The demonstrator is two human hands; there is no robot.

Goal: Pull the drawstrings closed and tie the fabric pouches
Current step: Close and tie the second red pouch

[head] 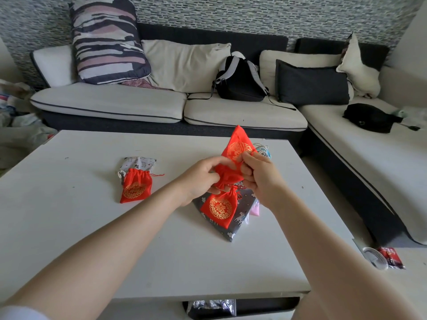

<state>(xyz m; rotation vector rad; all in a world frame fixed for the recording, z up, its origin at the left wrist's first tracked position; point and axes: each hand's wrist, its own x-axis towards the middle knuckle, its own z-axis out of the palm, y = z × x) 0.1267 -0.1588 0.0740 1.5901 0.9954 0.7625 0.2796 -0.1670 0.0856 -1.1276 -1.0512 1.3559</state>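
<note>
Both hands, left (199, 181) and right (258, 176), pinch red pouch (238, 148) neck; cord hidden, could slip, knot loose.

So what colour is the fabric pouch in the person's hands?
The satin drawstring pouch is bright red with a round gold emblem, seen from the head view.

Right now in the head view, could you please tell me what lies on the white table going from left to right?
White patterned pouch with a closed red pouch lying on it → left hand → red pouch held in both hands → right hand.
</note>
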